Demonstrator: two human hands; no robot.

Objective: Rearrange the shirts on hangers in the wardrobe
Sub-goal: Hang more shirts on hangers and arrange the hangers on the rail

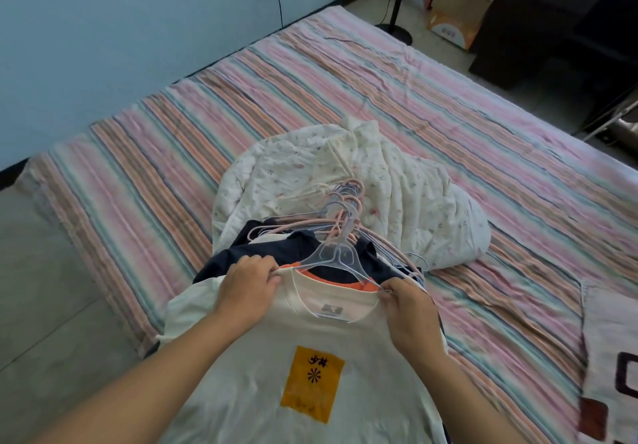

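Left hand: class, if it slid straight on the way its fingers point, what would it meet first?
Probably the clear hanger, whose arm the left hand already pinches at the cream shirt collar; beyond lies the right hand. Depth is uncertain.

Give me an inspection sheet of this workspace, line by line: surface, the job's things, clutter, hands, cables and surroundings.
Surface: striped bedsheet, wrinkled, covering the bed.
Job's things: cream T-shirt with a yellow patch lies on top of a stack of shirts; clear hanger sits at its collar; bundle of pink and blue hangers behind; navy shirt and an orange collar underneath.
Clutter: floral quilt bunched mid-bed; printed cloth at the right edge.
Hands: left hand and right hand each pinch the collar by a hanger arm.
Cables: black cord plugged into the wall outlet.
Surroundings: blue wall, cardboard boxes, a stand's pole and base, dark furniture.
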